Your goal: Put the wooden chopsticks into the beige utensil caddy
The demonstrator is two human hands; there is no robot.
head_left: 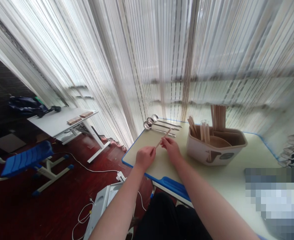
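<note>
Above the cream tabletop, my left hand (pixel 146 157) pinches the near end of a slim, pale wooden stick, seemingly a chopstick (pixel 166 134). The fingers of my right hand (pixel 171 146) are closed around its middle, and its far end slants up to the right. Whether it is one stick or a pair pressed together, I cannot tell. Three metal ladle-like spoons (pixel 154 118) lie side by side just beyond my hands, some with holes in the bowl. To the right stands a divided white and brown holder (pixel 199 151) with bundles of wooden sticks (pixel 218 117) upright in it.
The table (pixel 130 155) has a blue edge. Behind it hangs a striped sheer curtain (pixel 147 60). At left are a white desk (pixel 52 125) with two small boxes and a blue chair (pixel 28 158). White cables run over the red floor. A pixelated patch covers the lower right.
</note>
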